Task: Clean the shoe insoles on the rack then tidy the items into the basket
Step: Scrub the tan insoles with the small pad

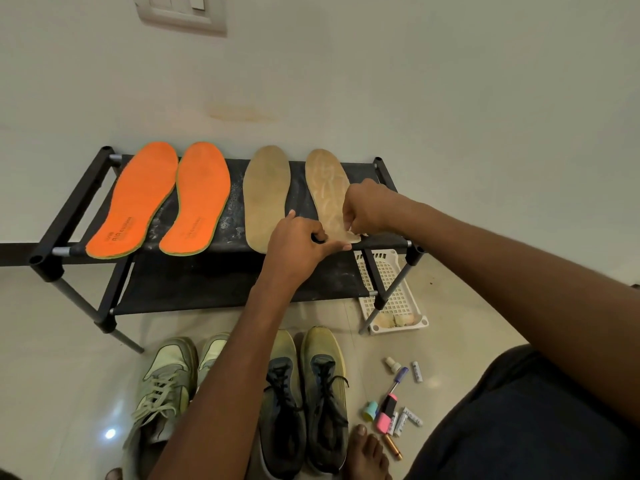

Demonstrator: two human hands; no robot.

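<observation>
At six o'clock, dark shoes (304, 403) stand on the floor. Both hands' fingers, left hand (298, 242) and right hand (365, 207), pinch the worn beige insole (327, 188) on the rack (69, 216). At three o'clock the white basket (391, 292) holds crumpled scraps (396, 319).

Head view, downward, close over rack (221, 216)

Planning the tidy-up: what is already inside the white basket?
The white basket on the floor holds a few pale crumpled wads at its near end. The shoe rack leg and frame cross over it, hiding its far end.
</observation>
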